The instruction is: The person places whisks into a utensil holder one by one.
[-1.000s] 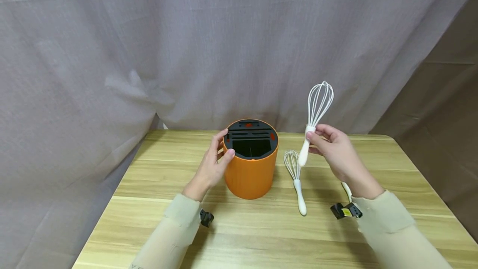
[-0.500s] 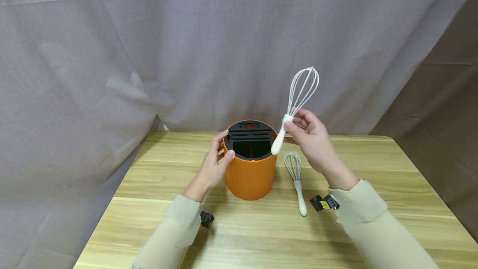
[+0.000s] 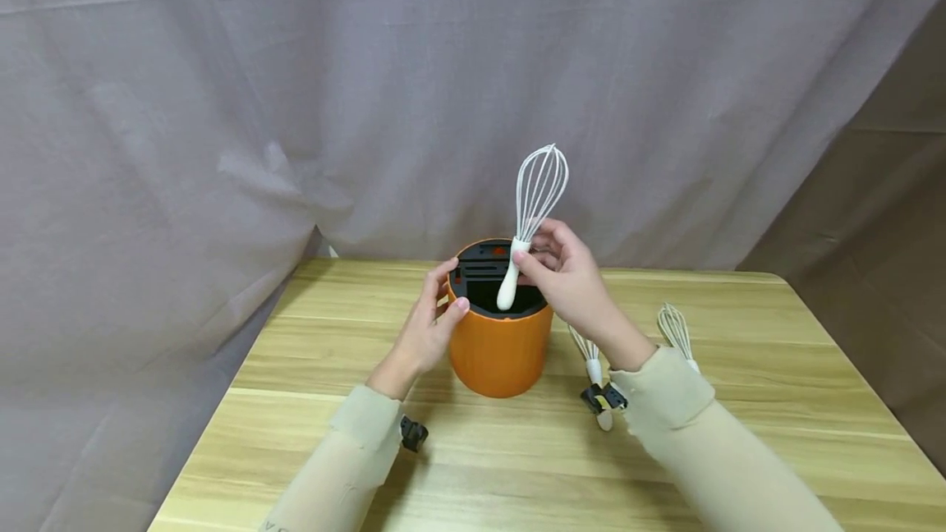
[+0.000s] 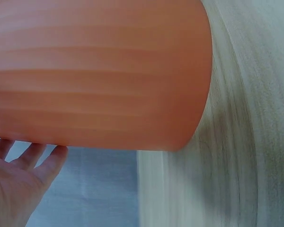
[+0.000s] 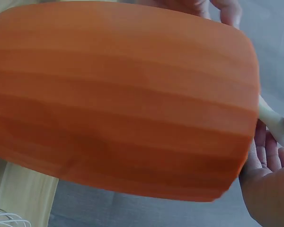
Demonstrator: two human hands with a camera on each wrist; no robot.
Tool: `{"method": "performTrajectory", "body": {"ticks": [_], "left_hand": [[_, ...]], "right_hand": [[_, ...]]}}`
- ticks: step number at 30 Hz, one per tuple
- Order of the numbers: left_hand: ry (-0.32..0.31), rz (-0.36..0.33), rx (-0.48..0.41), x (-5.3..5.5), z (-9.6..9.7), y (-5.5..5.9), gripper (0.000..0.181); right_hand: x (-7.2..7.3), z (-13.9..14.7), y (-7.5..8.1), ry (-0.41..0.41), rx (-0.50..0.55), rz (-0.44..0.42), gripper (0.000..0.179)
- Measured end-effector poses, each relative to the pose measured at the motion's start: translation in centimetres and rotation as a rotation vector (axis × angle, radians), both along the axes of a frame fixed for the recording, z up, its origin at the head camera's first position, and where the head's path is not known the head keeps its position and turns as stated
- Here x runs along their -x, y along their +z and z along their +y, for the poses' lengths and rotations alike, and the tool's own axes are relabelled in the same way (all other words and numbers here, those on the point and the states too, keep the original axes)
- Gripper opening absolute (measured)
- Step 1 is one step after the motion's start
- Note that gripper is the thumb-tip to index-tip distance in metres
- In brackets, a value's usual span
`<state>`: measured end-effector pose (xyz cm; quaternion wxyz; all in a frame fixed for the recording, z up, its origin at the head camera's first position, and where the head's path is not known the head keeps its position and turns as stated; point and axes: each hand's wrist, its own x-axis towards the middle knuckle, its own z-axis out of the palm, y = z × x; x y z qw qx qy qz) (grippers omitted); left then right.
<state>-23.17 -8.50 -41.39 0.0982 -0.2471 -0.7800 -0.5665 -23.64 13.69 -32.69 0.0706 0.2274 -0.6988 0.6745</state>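
My right hand [image 3: 580, 290] pinches a white whisk [image 3: 521, 246] near the top of its handle. The wire end points up, and the handle's butt hangs over the dark opening of an orange round knife and utensil holder [image 3: 498, 355]. Slots and a larger compartment mark the holder's black top insert [image 3: 480, 272]. My left hand [image 3: 420, 337] holds the holder at its left side, thumb at the front rim. In the left wrist view, fingertips [image 4: 57, 156] touch the orange wall. The right wrist view shows the whisk handle [image 5: 273, 123] just beyond the holder's rim.
A second whisk [image 3: 594, 369] lies right of the holder, partly hidden by my right wrist's camera [image 3: 602, 399]. Farther right, a third whisk [image 3: 674, 327] is partly covered by my sleeve. A grey curtain [image 3: 414, 105] hangs behind the wooden table [image 3: 296, 433].
My right hand has carried the whisk leftward, from beside the holder to over its opening. The third whisk has come into fuller view. My left hand stays on the holder.
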Motion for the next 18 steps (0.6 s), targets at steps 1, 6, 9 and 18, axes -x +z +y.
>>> {"method": "performTrajectory", "body": {"ticks": [1,6,9,18], "left_hand": [[-0.001,-0.001,-0.004,0.0,0.1,0.0,0.058],[-0.022,-0.009,-0.032,-0.2,0.3,0.5,0.056],[-0.038,-0.014,-0.044,-0.7,0.4,1.4,0.056],[-0.065,-0.024,-0.079,-1.5,0.4,2.5,0.057]], "right_hand": [[0.0,-0.1,-0.1,-0.004,-0.014,0.007,0.041],[-0.2,-0.7,0.4,-0.015,-0.078,0.057,0.04],[-0.5,-1.2,0.7,-0.027,-0.128,0.072,0.039],[0.3,-1.9,-0.5,-0.074,-0.348,0.105,0.043]]}}
